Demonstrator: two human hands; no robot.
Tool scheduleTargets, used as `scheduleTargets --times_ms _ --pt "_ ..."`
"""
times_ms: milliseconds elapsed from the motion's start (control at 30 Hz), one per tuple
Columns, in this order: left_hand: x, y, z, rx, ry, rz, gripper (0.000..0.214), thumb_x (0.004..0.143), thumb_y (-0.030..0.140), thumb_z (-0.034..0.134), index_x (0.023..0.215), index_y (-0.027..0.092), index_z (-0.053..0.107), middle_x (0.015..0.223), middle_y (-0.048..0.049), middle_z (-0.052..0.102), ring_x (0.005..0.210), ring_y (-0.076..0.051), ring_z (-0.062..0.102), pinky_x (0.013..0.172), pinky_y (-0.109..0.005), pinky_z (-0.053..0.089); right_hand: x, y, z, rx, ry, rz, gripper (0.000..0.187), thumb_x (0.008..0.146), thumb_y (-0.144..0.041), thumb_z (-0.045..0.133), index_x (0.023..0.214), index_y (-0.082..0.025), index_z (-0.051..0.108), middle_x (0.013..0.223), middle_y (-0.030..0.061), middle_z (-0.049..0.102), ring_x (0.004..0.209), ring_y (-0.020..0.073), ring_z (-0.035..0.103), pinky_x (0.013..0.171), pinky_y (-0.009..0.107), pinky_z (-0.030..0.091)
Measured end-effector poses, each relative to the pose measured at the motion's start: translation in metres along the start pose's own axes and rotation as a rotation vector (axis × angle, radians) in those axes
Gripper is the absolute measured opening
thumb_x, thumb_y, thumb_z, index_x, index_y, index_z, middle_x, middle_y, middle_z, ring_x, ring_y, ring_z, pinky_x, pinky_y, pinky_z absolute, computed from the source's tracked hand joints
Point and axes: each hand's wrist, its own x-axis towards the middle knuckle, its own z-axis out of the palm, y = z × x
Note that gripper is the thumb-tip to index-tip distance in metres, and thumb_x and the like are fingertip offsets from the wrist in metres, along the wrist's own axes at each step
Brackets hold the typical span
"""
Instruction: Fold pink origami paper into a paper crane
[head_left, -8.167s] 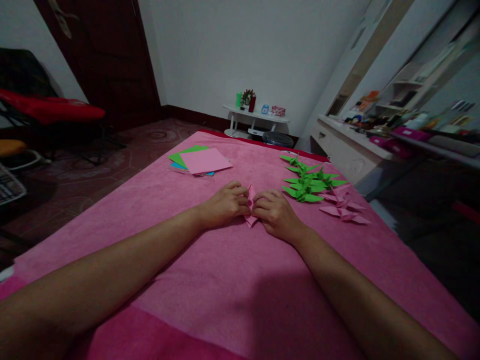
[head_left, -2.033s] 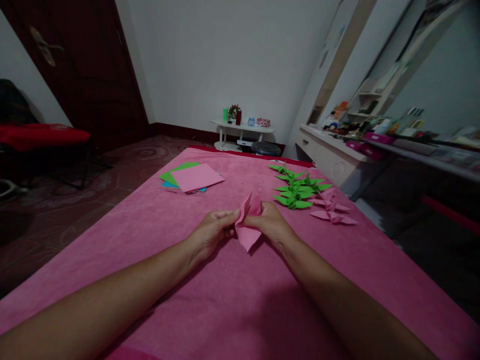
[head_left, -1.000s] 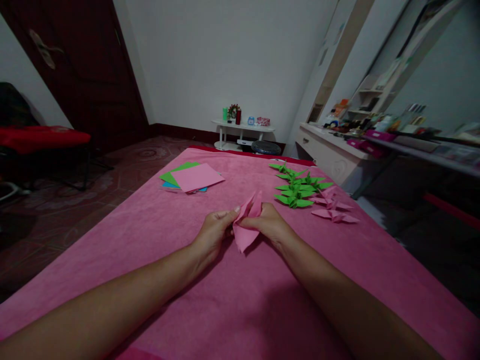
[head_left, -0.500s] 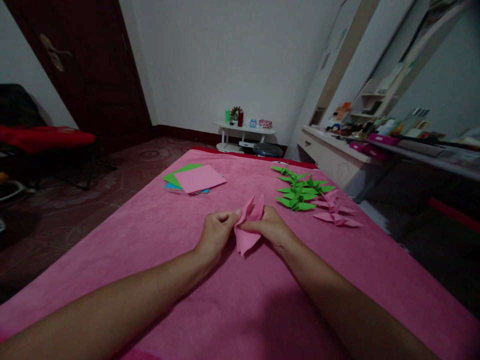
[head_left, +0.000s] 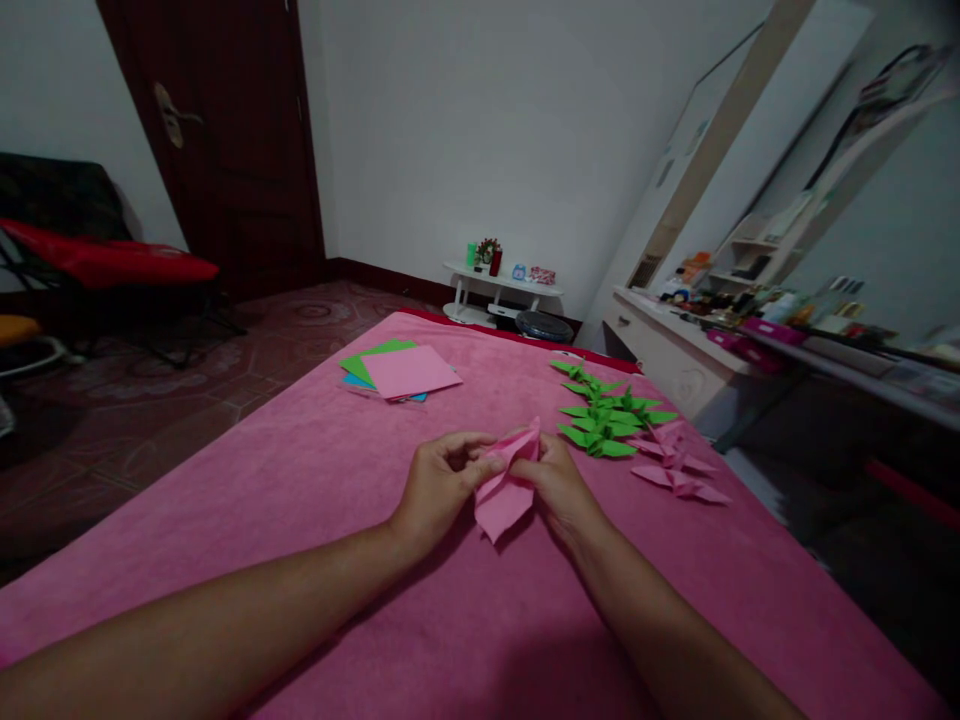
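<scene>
A partly folded sheet of pink origami paper [head_left: 504, 508] is held between both hands above the pink cloth. My left hand [head_left: 446, 480] pinches its left side, thumb on top and fingers behind. On the right side, my right hand [head_left: 559, 480] grips the paper, its thumb pressed into the middle fold. One point of the paper sticks up between the hands and another points down towards me. Several green paper cranes [head_left: 600, 432] lie to the right of my hands, with pink paper cranes [head_left: 681, 484] beside them.
A stack of coloured paper squares [head_left: 416, 372], pink on top, lies at the far left of the pink cloth [head_left: 300, 460]. Beyond the far edge stands a small white table [head_left: 504, 280]. A cluttered dresser [head_left: 675, 340] is on the right, a chair with red fabric [head_left: 127, 262] on the left.
The two upright points of the pink paper have come together, and its folds have opened wider at the front. My left fingers have moved further behind it. The camera view has turned slightly.
</scene>
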Motion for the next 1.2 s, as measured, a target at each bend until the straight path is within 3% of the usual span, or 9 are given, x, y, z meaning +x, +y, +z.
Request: scheduleTargets --times_ms 667,900,1200 --pt "0.004 -0.006 -0.009 0.115 -0.031 0.047 0.018 0.066 0.027 0.074 0.077 0.013 0.074 0.074 -0.0078 0.071 0.063 -0.015 0.060 0.058 -0.024 0.045 -0.004 0.014 0.000 0.064 0.014 -0.004 0.009 0.059 -0.015 0.066 0.068 -0.015 0.063 0.060 -0.0008 0.063 0.051 0.0125 0.054 0.050 0.023 0.039" --pt "0.005 -0.005 -0.009 0.122 -0.040 0.031 0.019 0.068 0.029 0.071 0.077 0.012 0.074 0.073 -0.0083 0.071 0.061 -0.014 0.061 0.057 -0.024 0.045 -0.005 0.012 -0.001 0.080 0.061 -0.173 0.009 0.062 -0.018 0.068 0.069 -0.016 0.063 0.063 -0.0033 0.061 0.055 0.0111 0.051 0.052 0.021 0.039" --pt "0.006 -0.008 -0.010 0.158 -0.062 -0.022 0.018 0.068 0.028 0.070 0.073 0.011 0.074 0.071 -0.0085 0.071 0.058 -0.013 0.060 0.055 -0.022 0.044 -0.004 0.009 -0.003 0.164 0.108 -0.263 0.009 0.069 -0.023 0.070 0.072 -0.017 0.063 0.068 -0.0036 0.057 0.060 0.0100 0.049 0.059 0.022 0.039"
